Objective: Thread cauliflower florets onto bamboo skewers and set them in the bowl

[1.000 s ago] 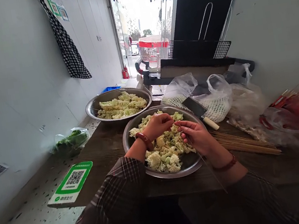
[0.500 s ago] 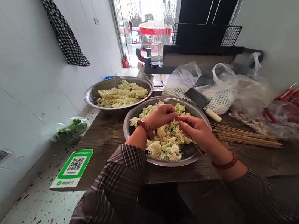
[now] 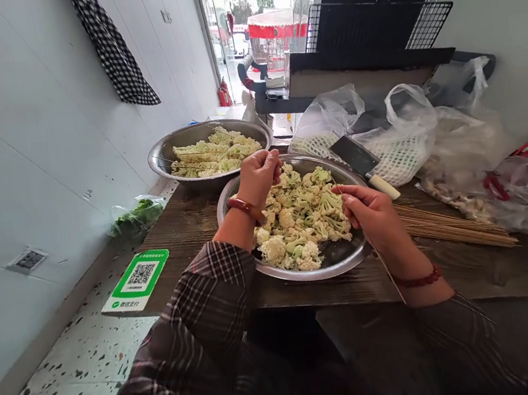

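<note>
In the head view, my right hand [image 3: 371, 212] pinches a thin bamboo skewer [image 3: 389, 272], whose lower end slants down past my wrist. My left hand [image 3: 261, 174] is closed above the far left rim of the near metal bowl [image 3: 301, 276]; whatever its fingers hold, if anything, is hidden. Loose cauliflower florets [image 3: 303, 208] fill much of this bowl, below and between both hands. A second metal bowl [image 3: 158, 164] behind it on the left holds more cauliflower, with thin skewers sticking out over its rim.
A bundle of bamboo skewers [image 3: 454, 227] lies right of the near bowl. Behind it are a cleaver [image 3: 356, 156] and plastic bags [image 3: 396, 143]. A green QR-code card [image 3: 139, 280] lies at the table's left edge. Bagged greens [image 3: 139, 214] are by the wall.
My hands have come apart: the left moved up and left, the right moved right with the skewer. The view has shifted slightly.
</note>
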### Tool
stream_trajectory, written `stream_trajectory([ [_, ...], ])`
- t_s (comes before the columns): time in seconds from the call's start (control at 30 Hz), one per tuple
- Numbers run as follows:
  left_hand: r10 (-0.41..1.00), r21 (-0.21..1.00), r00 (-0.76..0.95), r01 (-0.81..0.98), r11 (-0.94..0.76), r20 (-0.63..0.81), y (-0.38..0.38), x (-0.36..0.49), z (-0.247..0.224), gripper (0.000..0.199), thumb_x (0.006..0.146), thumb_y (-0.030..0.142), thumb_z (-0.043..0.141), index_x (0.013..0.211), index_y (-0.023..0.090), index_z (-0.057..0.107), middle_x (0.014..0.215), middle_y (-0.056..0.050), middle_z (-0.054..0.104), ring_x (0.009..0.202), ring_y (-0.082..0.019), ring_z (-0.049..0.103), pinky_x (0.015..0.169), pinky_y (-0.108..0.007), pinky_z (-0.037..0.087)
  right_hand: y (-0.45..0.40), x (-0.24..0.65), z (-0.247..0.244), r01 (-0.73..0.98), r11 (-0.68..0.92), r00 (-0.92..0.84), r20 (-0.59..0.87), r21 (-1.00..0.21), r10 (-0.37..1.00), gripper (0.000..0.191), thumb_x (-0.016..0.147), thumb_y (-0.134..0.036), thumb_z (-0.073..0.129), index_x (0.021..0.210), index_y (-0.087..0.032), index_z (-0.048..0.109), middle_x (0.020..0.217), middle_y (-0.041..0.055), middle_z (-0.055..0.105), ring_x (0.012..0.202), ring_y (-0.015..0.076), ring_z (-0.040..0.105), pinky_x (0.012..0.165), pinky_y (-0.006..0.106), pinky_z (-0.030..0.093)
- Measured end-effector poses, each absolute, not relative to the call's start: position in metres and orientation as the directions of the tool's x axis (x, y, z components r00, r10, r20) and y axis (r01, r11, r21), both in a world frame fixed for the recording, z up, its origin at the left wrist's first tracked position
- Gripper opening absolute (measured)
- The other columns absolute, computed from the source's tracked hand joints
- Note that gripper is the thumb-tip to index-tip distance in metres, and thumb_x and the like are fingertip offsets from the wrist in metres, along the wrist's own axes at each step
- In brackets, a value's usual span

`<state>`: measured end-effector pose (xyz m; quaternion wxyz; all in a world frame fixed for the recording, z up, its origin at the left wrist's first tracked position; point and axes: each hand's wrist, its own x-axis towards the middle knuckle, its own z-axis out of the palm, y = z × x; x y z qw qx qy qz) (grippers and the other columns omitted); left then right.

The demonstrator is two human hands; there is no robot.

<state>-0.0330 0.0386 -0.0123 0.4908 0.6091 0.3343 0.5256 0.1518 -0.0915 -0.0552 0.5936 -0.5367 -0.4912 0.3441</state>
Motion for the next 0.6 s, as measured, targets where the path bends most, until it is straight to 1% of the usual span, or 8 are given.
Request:
stream_trajectory([
  [0.13,0.941,0.949,0.127,-0.075,-0.306,0.313,0.042,-0.034,-0.013,0.04,0.092,0.039,0.062,0.062,0.015,0.052,0.05,0.004,0.048,0.043,-0.004,0.042,0.043,-0.016,0.035,-0.087,0.153,-0.056,0.048,0.205,0.273,0.21,-0.978,0.939,0.033,0.081,-0.039,0.065,0.101,-0.015,0.073,0.057,-0.0044,0.051,0.045,0.0076,0.038,0.039,0.022,0.028],
  [0.27,0.942,0.951,0.138,0.0,-0.311,0.308,0.048,-0.033,-0.021,0.044,0.092,0.046,0.059,0.062,0.016,0.051,0.05,0.003,0.048,0.043,-0.005,0.042,0.043,-0.017,0.034,-0.087,0.151,-0.054,0.038,0.211,0.309,0.212,-0.977,0.927,0.033,0.08,-0.036,0.064,0.102,-0.013,0.073,0.055,-0.0048,0.051,0.044,0.0073,0.038,0.04,0.022,0.028],
  [0.33,0.94,0.947,0.148,0.042,-0.318,0.309,0.054,-0.033,-0.023,0.037,0.091,0.046,0.059,0.07,0.016,0.055,0.056,0.003,0.052,0.045,-0.005,0.046,0.045,-0.018,0.036,-0.087,0.15,-0.054,0.035,0.22,0.325,0.22,-0.975,0.92,0.033,0.08,-0.035,0.062,0.102,-0.013,0.073,0.055,-0.0048,0.051,0.044,0.0073,0.037,0.041,0.022,0.028],
  [0.37,0.943,0.946,0.137,0.074,-0.316,0.305,0.058,-0.034,-0.023,0.032,0.091,0.045,0.06,0.078,0.016,0.057,0.06,0.003,0.055,0.047,-0.006,0.049,0.047,-0.018,0.037,-0.087,0.15,-0.054,0.033,0.227,0.33,0.225,-0.973,0.917,0.033,0.08,-0.035,0.061,0.101,-0.013,0.073,0.055,-0.0048,0.052,0.044,0.0073,0.037,0.041,0.022,0.027],
  [0.43,0.949,0.934,0.12,0.18,-0.309,0.291,0.067,-0.038,-0.02,0.023,0.09,0.039,0.059,0.09,0.016,0.059,0.068,0.001,0.059,0.052,-0.008,0.055,0.05,-0.019,0.04,-0.086,0.15,-0.054,0.032,0.237,0.333,0.234,-0.971,0.913,0.034,0.079,-0.035,0.061,0.101,-0.013,0.073,0.055,-0.0048,0.052,0.045,0.0074,0.037,0.042,0.023,0.028],
  [0.5,0.937,0.87,0.164,0.35,-0.347,0.308,0.075,-0.043,-0.015,0.018,0.089,0.034,0.059,0.092,0.016,0.061,0.071,0.0,0.061,0.057,-0.011,0.058,0.055,-0.022,0.043,-0.085,0.151,-0.055,0.038,0.241,0.332,0.239,-0.97,0.913,0.035,0.079,-0.036,0.061,0.102,-0.013,0.073,0.055,-0.0045,0.053,0.045,0.0077,0.038,0.043,0.023,0.028],
  [0.53,0.921,0.802,0.206,0.454,-0.389,0.33,0.078,-0.045,-0.013,0.017,0.088,0.033,0.059,0.091,0.016,0.062,0.072,-0.002,0.062,0.061,-0.013,0.059,0.059,-0.024,0.044,-0.085,0.151,-0.055,0.043,0.241,0.332,0.242,-0.97,0.912,0.036,0.08,-0.037,0.061,0.103,-0.013,0.073,0.056,-0.0043,0.053,0.045,0.008,0.038,0.043,0.023,0.029],
  [0.6,0.886,0.608,0.297,0.646,-0.461,0.356,0.082,-0.05,-0.012,0.016,0.085,0.031,0.061,0.089,0.016,0.066,0.077,-0.005,0.066,0.071,-0.017,0.06,0.068,-0.028,0.047,-0.085,0.152,-0.057,0.056,0.241,0.331,0.245,-0.969,0.911,0.038,0.08,-0.039,0.061,0.105,-0.013,0.073,0.056,-0.0041,0.054,0.045,0.0084,0.039,0.043,0.023,0.029],
])
